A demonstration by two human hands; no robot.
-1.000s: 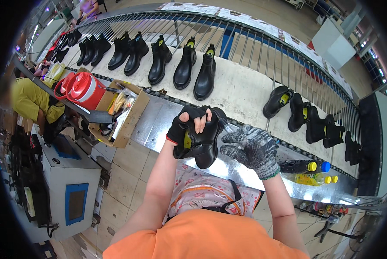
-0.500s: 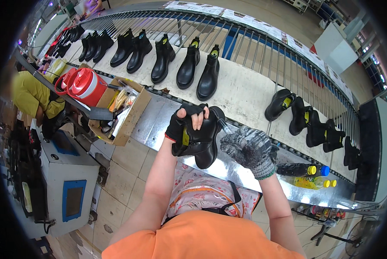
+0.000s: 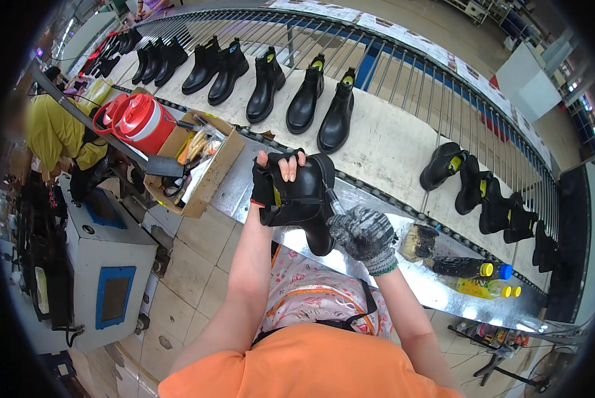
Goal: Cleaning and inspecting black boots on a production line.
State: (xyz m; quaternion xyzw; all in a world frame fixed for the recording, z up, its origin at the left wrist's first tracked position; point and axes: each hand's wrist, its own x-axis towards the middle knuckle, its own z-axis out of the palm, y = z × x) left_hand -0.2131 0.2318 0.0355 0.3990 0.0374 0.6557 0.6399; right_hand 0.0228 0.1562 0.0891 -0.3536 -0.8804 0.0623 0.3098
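Note:
A black ankle boot (image 3: 305, 196) hangs over the metal ledge, tilted with its toe toward me. My left hand (image 3: 281, 174), in a black fingerless glove, is closed around the boot's upper, with bare fingertips on the leather. A bit of yellow lining shows beside that glove. My right hand (image 3: 364, 239), in a grey knitted glove, is closed on a slim brush-like tool (image 3: 334, 201). The tool's tip lies at the edge of the boot's sole; its exact kind is hard to make out.
Beyond the ledge, a pale conveyor (image 3: 384, 149) carries black boots (image 3: 337, 116) at left and more (image 3: 470, 182) at right. A dark-stained container (image 3: 418, 243) and bottles (image 3: 460, 266) stand right. At left are a cardboard box (image 3: 211, 182), a red jug (image 3: 141, 123) and a person (image 3: 65, 132).
My left hand has shifted slightly left with the boot, turning it a little. My right hand has moved left and closer to it, uncovering the stained container.

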